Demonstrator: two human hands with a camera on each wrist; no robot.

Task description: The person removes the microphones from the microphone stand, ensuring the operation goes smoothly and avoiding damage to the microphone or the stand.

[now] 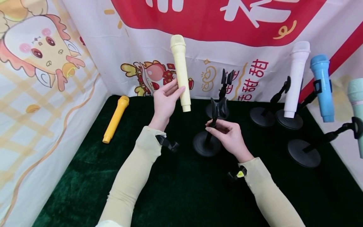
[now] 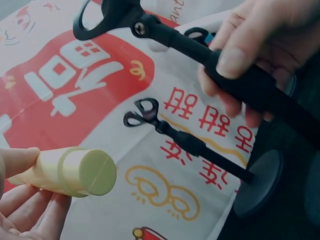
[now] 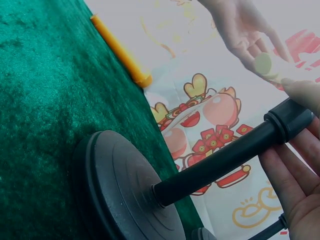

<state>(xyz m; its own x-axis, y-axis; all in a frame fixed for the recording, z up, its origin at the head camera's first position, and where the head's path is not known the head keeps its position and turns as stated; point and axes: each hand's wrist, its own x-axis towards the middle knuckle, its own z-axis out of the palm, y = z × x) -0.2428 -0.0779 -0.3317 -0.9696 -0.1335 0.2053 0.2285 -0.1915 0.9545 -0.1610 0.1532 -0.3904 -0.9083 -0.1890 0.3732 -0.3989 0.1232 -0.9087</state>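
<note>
A pale yellow microphone [image 1: 181,75] is held upright, slightly tilted, in my left hand [image 1: 165,102], pinched between thumb and fingers above the table. Its flat bottom end shows in the left wrist view. My right hand [image 1: 228,137] grips the post of a black microphone stand [image 1: 208,144] just below its clip. That stand's clip [image 1: 219,108] holds nothing and points up. In the right wrist view the stand's round base [image 3: 132,192] and post appear, with fingers [image 3: 295,175] around the upper post. The microphone is to the left of the clip, apart from it.
An orange-yellow microphone [image 1: 115,119] lies on the dark green cloth [image 1: 181,189] at left. Another black stand [image 1: 226,82] is behind the gripped one. At right, white [image 1: 297,78], blue [image 1: 323,88] and mint green [image 1: 357,110] microphones are at black stands. A printed cloth backdrop rises behind.
</note>
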